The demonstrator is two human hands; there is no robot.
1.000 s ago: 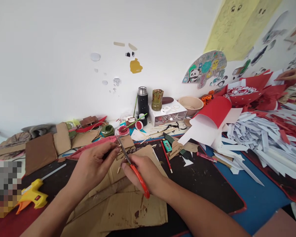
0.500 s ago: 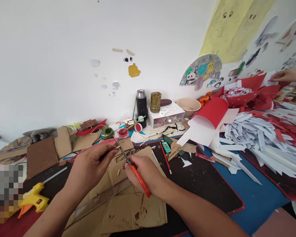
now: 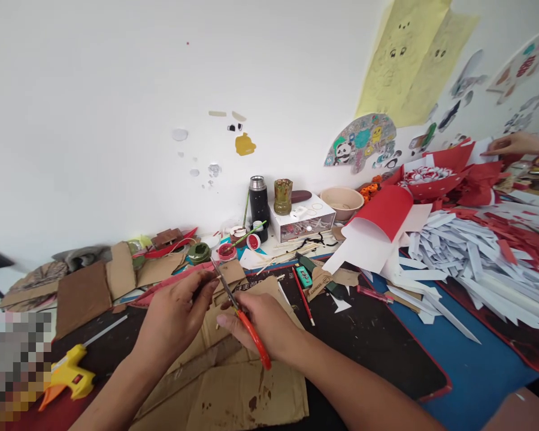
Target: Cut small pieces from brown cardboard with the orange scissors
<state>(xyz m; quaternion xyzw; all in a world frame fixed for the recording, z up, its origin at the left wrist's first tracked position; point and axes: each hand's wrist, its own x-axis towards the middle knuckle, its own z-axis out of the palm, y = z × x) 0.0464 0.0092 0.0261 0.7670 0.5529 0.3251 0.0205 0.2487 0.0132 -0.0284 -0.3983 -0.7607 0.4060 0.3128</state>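
Observation:
My right hand (image 3: 267, 326) is closed around the red-handled scissors (image 3: 254, 338), whose blades point up and away to the left. My left hand (image 3: 177, 311) is pinched at the fingertips, right beside the blades. A tiny pale bit shows at those fingertips, but it is too small to name for certain. How far apart the blades stand I cannot tell. Below both hands lies brown cardboard (image 3: 251, 395) with dark stains and a clear strip (image 3: 197, 362) across it.
A yellow glue gun (image 3: 74, 374) lies at left. Paint pots (image 3: 199, 253), a black flask (image 3: 258, 200) and a white box (image 3: 302, 224) line the wall. Rightward are a red pencil (image 3: 303, 296), white paper strips (image 3: 458, 251) and another person's hand (image 3: 514, 143).
The view has shifted slightly, so the table sits a little lower. My right thumb now stands out farther left from the scissors. Both hands stay close together at the blades.

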